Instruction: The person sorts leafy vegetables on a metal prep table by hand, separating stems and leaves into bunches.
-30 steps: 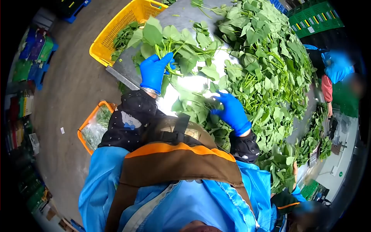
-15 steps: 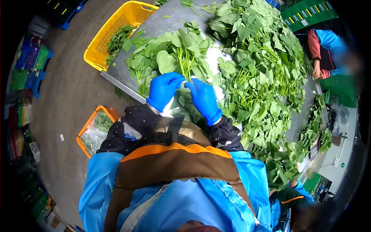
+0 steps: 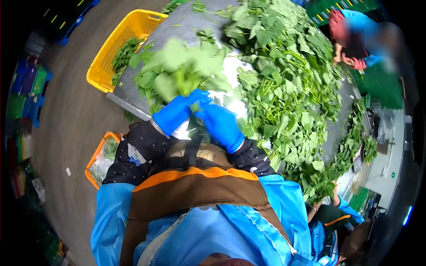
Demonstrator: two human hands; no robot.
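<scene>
At the near left of the grey table (image 3: 188, 31), the person's left hand (image 3: 177, 111), gloved in blue, is gripping the lower stems of a leafy green bunch (image 3: 186, 62), whose blurred leaves are pointing toward the far side. The right hand (image 3: 222, 127), gloved alike, is hovering just beside it, fingers bending toward the stem ends; whether it is gripping anything, I cannot tell. To the right, a large heap of leafy stems (image 3: 284, 88) is covering much of the table. On the far left, a yellow crate (image 3: 105, 57) is standing beside the table's edge, holding some greens (image 3: 125, 55). On the near left, an orange basket (image 3: 92, 162) is holding a clear bag (image 3: 100, 170). At the far right, a co-worker (image 3: 338, 22) in red sleeves is holding both hands close together near the heap.
</scene>
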